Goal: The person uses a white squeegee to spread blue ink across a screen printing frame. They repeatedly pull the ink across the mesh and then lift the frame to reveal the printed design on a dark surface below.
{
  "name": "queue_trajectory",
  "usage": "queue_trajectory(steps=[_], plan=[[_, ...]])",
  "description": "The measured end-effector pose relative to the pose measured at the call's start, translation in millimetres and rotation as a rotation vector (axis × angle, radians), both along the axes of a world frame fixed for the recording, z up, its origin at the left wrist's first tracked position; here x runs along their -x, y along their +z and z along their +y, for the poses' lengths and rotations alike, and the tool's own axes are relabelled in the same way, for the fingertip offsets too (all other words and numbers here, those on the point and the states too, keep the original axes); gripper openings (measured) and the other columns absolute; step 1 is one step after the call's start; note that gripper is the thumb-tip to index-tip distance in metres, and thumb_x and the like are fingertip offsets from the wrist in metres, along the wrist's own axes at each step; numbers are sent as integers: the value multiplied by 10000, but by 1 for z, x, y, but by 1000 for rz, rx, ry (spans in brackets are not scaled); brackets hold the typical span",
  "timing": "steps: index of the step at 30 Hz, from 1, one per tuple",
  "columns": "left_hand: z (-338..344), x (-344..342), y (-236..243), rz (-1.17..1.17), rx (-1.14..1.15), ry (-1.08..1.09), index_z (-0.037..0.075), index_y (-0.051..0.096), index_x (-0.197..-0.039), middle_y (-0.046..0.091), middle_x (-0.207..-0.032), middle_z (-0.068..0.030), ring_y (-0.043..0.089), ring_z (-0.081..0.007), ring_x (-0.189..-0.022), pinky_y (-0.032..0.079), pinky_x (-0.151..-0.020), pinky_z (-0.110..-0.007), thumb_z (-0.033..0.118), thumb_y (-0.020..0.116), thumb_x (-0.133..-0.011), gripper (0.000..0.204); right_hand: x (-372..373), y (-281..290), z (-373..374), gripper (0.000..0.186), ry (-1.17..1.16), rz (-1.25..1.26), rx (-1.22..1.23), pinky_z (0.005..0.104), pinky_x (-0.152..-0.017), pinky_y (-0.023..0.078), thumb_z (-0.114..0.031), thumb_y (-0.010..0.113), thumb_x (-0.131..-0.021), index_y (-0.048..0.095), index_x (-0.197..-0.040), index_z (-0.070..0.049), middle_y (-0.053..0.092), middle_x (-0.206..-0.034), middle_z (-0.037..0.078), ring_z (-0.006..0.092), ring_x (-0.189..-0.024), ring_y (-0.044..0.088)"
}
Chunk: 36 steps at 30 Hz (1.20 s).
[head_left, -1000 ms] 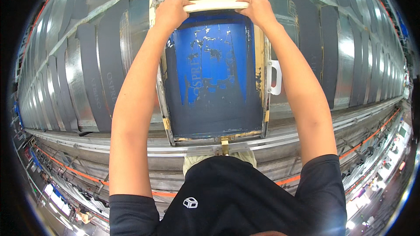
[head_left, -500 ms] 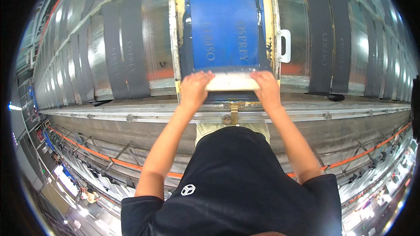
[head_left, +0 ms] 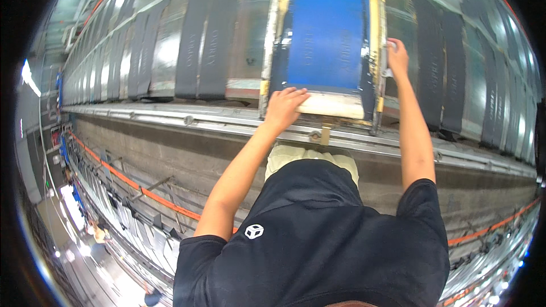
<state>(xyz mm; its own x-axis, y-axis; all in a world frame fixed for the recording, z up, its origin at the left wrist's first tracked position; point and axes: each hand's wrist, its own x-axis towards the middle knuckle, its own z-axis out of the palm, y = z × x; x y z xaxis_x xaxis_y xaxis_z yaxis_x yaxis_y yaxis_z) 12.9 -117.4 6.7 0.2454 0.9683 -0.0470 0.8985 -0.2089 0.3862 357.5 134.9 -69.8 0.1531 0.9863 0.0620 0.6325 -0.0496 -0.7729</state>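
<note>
A screen printing frame (head_left: pixel 268 40) with a blue mesh panel (head_left: pixel 327 37) lies on the long table in front of me. Across the panel's near end rests a pale squeegee (head_left: pixel 335 106). My left hand (head_left: pixel 286 108) is closed over the squeegee's left end, its fingertips on top. At the frame's right side my right hand (head_left: pixel 397 57) grips the white handle (head_left: pixel 388 72), which it mostly covers. Dark ink edges the mesh inside the yellowed border. Faint lettering shows on the blue area.
Dark fabric strips (head_left: pixel 196 51) lie in pairs along the shiny table on both sides of the frame. A metal rail (head_left: pixel 239 123) runs along the near edge, with a brass-coloured bracket (head_left: pixel 325 135) by the frame. Behind me runs an orange bar (head_left: pixel 136 185).
My right hand has left the squeegee and taken hold of the frame's handle. My left hand stays on the squeegee. The whole view has shifted and tilted.
</note>
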Motion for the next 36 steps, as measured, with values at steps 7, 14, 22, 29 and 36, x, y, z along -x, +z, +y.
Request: queue_trajectory(steps=[7, 14, 22, 29, 36], plan=[[-30, 46, -9, -123, -90, 92, 193, 655, -1340, 629, -1423, -2, 567, -247, -1303, 440, -962, -427, 61, 737, -721, 639, 74, 51, -5, 228, -67, -32, -189, 401, -890, 521, -282, 651, -968, 740, -1081, -106, 745, -1048, 139, 302, -985, 712], [-57, 235, 3, -41, -69, 164, 215, 670, -1331, 640, -1411, 16, 587, -239, -1272, 452, -929, -414, 32, 715, -704, 655, 290, 21, -45, 243, -29, 172, -187, 406, -887, 515, -291, 637, -988, 701, -1113, -93, 736, -1031, 169, 335, -983, 707], [-69, 406, 26, 30, -18, 77, 225, 653, -1338, 646, -1389, 5, 590, -207, -1234, 424, -915, -399, 78, 721, -757, 603, 452, 28, -84, 233, -2, 195, -247, 386, -692, 481, -275, 607, -1013, 691, -1130, -93, 687, -824, 140, 229, -698, 601], [-72, 417, 24, 38, -70, 108, 228, 661, -1331, 663, -1365, 5, 595, -221, -1234, 446, -948, -412, 10, 693, -743, 628, 458, 28, -81, 245, -53, 88, -12, 417, -710, 495, -297, 589, -1017, 695, -1143, -115, 701, -814, 163, 288, -725, 651], [-104, 432, 26, 44, -124, 93, 248, 666, -1332, 661, -1369, 31, 604, -228, -1228, 462, -921, -401, -31, 669, -673, 716, 460, 11, -69, 256, -78, 65, -37, 462, -769, 517, -301, 598, -995, 719, -1145, -132, 725, -875, 212, 387, -831, 699]])
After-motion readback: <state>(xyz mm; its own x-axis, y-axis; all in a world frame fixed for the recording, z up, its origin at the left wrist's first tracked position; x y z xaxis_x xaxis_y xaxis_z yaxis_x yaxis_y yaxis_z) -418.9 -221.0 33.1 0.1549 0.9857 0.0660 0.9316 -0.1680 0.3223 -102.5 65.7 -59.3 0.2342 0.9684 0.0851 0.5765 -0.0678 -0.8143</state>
